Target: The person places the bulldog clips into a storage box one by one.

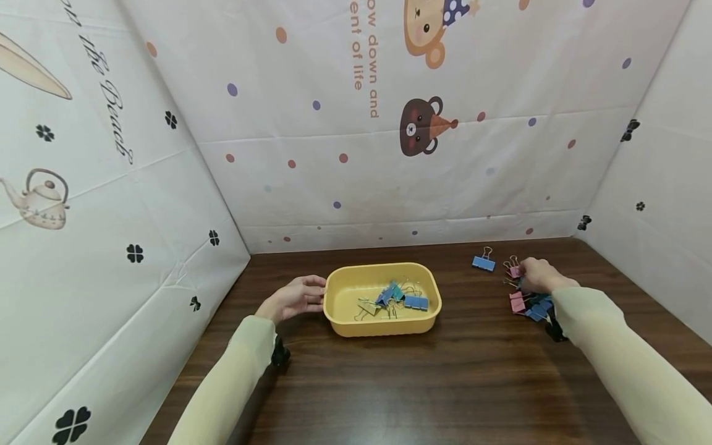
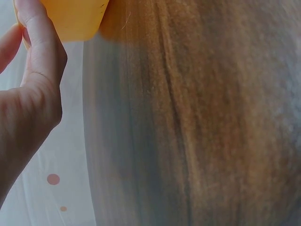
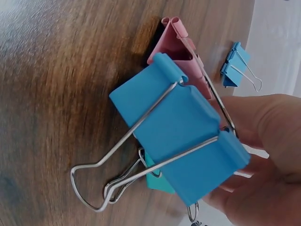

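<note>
My left hand (image 1: 296, 298) lies at the left end of a yellow plastic basket (image 1: 381, 330), relaxed fingertips touching its outer wall. Inside the basket are several binder clips, among them a blue binder clip (image 1: 416, 303). At the right, my right hand (image 1: 539, 275) bends over a heap of binder clips, fingertips right at a pink binder clip (image 1: 514, 272). In the right wrist view a large blue binder clip (image 3: 174, 127) hides these fingertips, and I cannot tell whether they pinch anything. Beside it show another pink binder clip (image 3: 175, 49) and a green one (image 3: 157, 182).
A single blue binder clip (image 1: 483, 263) lies apart, left of and behind the heap. Brown wood-grain table (image 1: 389, 389) runs beneath everything. Printed white sheets (image 1: 334, 185) stand as walls at the back and both sides.
</note>
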`<act>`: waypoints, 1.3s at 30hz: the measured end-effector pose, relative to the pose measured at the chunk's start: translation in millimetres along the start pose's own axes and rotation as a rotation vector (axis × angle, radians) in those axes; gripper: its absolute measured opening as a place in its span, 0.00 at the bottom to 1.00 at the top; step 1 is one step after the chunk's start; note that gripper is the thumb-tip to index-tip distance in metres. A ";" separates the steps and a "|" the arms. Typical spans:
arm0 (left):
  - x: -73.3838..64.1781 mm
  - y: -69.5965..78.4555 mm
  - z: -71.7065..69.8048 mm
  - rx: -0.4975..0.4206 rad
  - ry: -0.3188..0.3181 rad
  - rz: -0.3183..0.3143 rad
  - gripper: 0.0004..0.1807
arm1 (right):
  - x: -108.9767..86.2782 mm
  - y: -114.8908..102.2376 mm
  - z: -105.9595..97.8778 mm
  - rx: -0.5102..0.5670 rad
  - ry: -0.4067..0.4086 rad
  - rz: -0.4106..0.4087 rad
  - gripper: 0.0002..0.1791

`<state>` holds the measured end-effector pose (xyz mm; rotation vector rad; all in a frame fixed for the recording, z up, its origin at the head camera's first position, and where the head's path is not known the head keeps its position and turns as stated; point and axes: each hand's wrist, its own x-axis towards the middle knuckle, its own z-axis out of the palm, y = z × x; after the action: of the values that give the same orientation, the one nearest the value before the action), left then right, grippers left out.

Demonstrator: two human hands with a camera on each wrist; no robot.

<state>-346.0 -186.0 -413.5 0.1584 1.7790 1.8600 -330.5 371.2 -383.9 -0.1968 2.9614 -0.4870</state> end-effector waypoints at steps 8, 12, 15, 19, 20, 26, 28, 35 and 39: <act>-9.1 9.1 7.0 0.006 -0.038 -0.006 0.19 | 2.3 4.1 5.8 0.015 0.034 -0.003 0.26; -9.5 10.3 8.2 0.011 -0.039 -0.011 0.20 | 2.3 5.3 7.6 0.013 0.060 -0.013 0.26; -8.8 10.3 8.0 0.005 -0.035 -0.014 0.20 | 2.3 5.6 7.4 0.006 0.067 -0.023 0.25; -7.5 10.3 7.1 -0.006 -0.029 -0.013 0.19 | 1.9 5.1 6.6 0.009 0.068 -0.033 0.25; -7.2 10.3 6.8 -0.006 -0.028 -0.011 0.19 | 1.8 5.1 6.5 0.012 0.067 -0.031 0.25; -6.1 9.2 5.5 0.001 -0.021 -0.015 0.20 | -1.1 2.7 4.8 0.016 0.066 -0.002 0.29; -5.9 8.6 5.3 0.003 -0.014 -0.016 0.20 | -2.1 1.2 3.7 0.012 0.067 -0.005 0.30; -7.9 9.3 6.0 0.007 -0.017 -0.018 0.22 | -0.1 -4.4 0.0 0.040 0.074 -0.039 0.29; -8.7 9.3 6.2 0.011 -0.018 -0.019 0.23 | 1.3 -11.4 -2.8 0.051 0.083 -0.068 0.32</act>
<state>-338.7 -184.2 -401.4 0.1610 1.7725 1.8300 -331.0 361.2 -377.8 -0.2799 3.0272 -0.5924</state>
